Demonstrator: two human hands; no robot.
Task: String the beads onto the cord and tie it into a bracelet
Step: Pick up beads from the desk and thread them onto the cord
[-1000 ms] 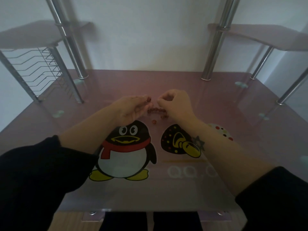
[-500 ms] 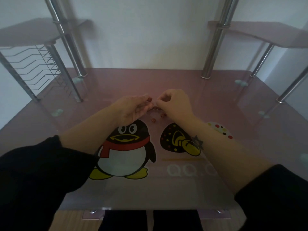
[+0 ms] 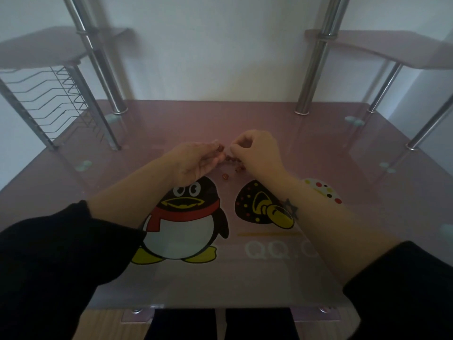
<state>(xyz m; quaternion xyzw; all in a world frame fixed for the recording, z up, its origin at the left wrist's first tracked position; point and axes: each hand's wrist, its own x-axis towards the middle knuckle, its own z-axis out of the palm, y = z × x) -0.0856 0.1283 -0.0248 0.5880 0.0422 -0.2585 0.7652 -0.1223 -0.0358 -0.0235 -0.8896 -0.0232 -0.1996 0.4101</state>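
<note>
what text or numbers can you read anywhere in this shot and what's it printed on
"QQ.C": pale lettering printed on the pink glass table top, just right of the penguin picture; the right forearm hides whatever follows.
No other words, numbers or brand marks can be read anywhere in the head view.

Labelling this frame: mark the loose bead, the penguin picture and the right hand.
loose bead (image 3: 224,177): head view, its middle.
penguin picture (image 3: 181,231): head view, white belly.
right hand (image 3: 257,153): head view, its back.
</note>
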